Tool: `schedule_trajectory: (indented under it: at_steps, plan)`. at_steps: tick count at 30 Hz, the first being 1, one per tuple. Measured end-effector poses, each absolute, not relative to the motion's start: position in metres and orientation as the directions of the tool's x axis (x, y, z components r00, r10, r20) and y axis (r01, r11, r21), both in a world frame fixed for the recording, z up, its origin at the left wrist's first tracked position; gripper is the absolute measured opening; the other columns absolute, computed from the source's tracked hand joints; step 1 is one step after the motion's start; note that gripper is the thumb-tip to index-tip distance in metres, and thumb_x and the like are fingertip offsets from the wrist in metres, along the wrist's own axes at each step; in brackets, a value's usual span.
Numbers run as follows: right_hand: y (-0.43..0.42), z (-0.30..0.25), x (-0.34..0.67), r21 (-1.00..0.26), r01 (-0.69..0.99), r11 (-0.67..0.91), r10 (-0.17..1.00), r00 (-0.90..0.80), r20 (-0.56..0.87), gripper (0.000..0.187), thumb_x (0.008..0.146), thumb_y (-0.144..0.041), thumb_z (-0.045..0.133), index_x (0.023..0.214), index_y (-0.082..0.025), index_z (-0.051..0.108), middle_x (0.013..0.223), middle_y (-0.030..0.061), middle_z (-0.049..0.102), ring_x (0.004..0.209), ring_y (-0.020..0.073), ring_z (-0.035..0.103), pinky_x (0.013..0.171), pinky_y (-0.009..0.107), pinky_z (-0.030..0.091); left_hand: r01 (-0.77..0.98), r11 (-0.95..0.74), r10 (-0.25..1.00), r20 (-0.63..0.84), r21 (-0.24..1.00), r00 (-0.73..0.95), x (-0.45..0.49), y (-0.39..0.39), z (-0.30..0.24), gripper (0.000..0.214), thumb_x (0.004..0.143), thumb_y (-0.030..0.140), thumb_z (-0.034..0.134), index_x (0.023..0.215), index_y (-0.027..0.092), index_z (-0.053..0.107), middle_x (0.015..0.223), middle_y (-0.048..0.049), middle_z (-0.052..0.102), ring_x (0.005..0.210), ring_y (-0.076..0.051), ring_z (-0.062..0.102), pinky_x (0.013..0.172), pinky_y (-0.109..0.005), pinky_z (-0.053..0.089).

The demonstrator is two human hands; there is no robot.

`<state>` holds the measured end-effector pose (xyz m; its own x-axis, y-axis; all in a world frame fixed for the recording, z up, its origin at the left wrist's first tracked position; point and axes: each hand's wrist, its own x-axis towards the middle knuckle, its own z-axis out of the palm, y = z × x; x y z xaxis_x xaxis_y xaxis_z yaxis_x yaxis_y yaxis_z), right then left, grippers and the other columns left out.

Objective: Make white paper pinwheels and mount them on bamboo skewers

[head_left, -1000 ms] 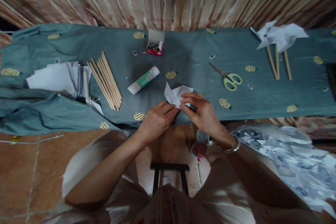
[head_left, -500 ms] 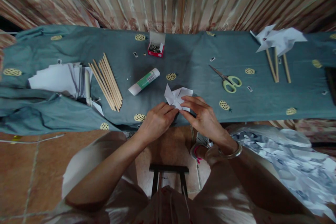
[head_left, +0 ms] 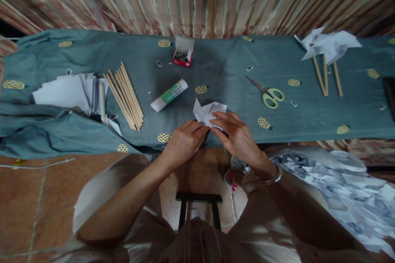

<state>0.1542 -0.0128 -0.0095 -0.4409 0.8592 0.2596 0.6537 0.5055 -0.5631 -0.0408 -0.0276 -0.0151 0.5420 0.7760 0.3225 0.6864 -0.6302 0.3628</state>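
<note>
A white paper pinwheel [head_left: 202, 111] with folded blades lies at the table's near edge, between my two hands. My left hand [head_left: 189, 139] is closed on its lower left side, fingertips pinching the paper. From the right, my right hand [head_left: 237, 133] presses and grips the paper with thumb and fingers, covering its right part. Just beyond is a green and white glue stick [head_left: 170, 95], lying on its side. Further back an open red box [head_left: 183, 58] holds small metal tacks. Scissors [head_left: 268, 93] with light green handles rest to the right.
Several wooden sticks [head_left: 125, 98] lie left, beside a stack of white paper pieces [head_left: 63, 93] and a white pen-like object [head_left: 102, 102]. Finished pinwheels on sticks [head_left: 330, 46] lie far right. A bag of paper pieces [head_left: 342, 189] stands below the table's right side. A dark stool [head_left: 199, 198] is underneath.
Hardly anything differs. My right hand has shifted very slightly left and up over the paper pinwheel, while my left hand keeps its pinch.
</note>
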Motion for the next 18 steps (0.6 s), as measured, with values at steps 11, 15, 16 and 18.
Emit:
schedule_trajectory:
  at_steps: [11,15,16,18]
  plan:
    - [-0.0118,-0.009,0.1532,-0.52,0.668,0.532,0.838,-0.502,0.212,0.031,0.095,-0.02,0.045,0.121,-0.024,0.061,0.129,0.009,0.059,0.116,0.0275,0.054,0.101,0.05,0.048,0.695,-0.618,0.786,0.31,0.368,0.534,-0.0417,-0.0271,-0.0178,0.019,0.094,0.017,0.05,0.105,0.013,0.066,0.092,-0.0074,0.069,0.083,-0.018,0.061,0.073,-0.03,0.055]
    - [-0.0125,-0.0077,0.1512,-0.484,0.679,0.552,0.826,-0.524,0.207,0.031,0.094,-0.017,0.044,0.12,-0.02,0.061,0.127,0.0114,0.059,0.114,0.0281,0.054,0.099,0.048,0.048,0.685,-0.62,0.784,0.316,0.381,0.534,-0.0412,-0.0269,-0.0175,0.019,0.093,0.016,0.052,0.105,0.012,0.066,0.092,-0.0076,0.069,0.084,-0.018,0.061,0.074,-0.03,0.055]
    - [-0.0131,-0.0077,0.1505,-0.477,0.682,0.554,0.824,-0.529,0.201,0.032,0.094,-0.016,0.043,0.12,-0.019,0.061,0.127,0.012,0.058,0.114,0.0284,0.053,0.099,0.048,0.048,0.684,-0.619,0.785,0.315,0.385,0.533,-0.0411,-0.0267,-0.0173,0.019,0.093,0.016,0.052,0.105,0.012,0.066,0.092,-0.0075,0.069,0.084,-0.018,0.061,0.074,-0.03,0.055]
    - [-0.0149,-0.0085,0.1487,-0.466,0.695,0.547,0.83,-0.524,0.193,0.035,0.092,-0.012,0.041,0.121,-0.019,0.06,0.13,0.0129,0.056,0.117,0.0294,0.052,0.098,0.049,0.047,0.684,-0.618,0.786,0.309,0.388,0.535,-0.0409,-0.0262,-0.0171,0.019,0.093,0.016,0.052,0.106,0.012,0.066,0.092,-0.0074,0.069,0.083,-0.018,0.061,0.073,-0.03,0.055]
